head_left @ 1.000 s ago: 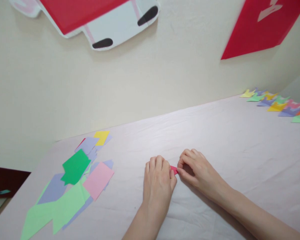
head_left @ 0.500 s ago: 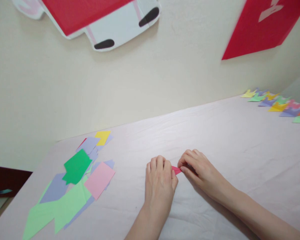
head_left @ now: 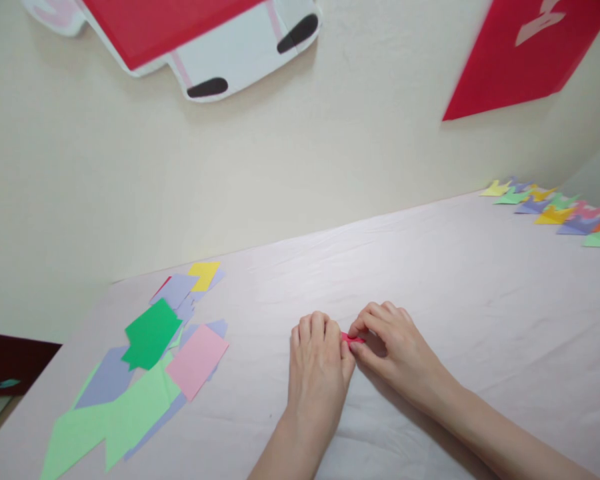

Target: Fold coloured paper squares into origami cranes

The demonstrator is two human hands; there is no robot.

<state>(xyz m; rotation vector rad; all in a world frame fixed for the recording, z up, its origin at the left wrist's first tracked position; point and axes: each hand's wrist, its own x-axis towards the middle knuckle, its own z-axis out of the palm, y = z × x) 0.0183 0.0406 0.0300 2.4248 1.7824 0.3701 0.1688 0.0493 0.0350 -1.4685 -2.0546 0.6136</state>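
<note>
At the lower left of the frame loose coloured sheets lie scattered on the pale tablecloth [head_left: 480,300]: light green sheets [head_left: 130,420] nearest the bottom edge, a dark green sheet [head_left: 151,333] above them, a pink sheet [head_left: 197,360] to their right and a yellow sheet [head_left: 203,275] farthest up, with lavender pieces showing between them. Well apart from that pile, in the lower middle of the frame, the left hand [head_left: 317,370] rests knuckles-up on the cloth, its fingers curled and pressed close together, their tips turned down over the left end of a small red folded paper [head_left: 353,339]. Only a short strip of that paper shows, lying in the narrow gap between the two hands at cloth level; the rest is hidden under the fingers. Just right of it, the right hand [head_left: 397,350] pinches the paper's right end between thumb and forefinger, the other fingers bent in beside them. The two hands nearly touch at the thumbs. Far off at the right edge, a row of folded paper figures [head_left: 555,203] in yellow, green, lavender and orange lies along the cloth by the wall.
</note>
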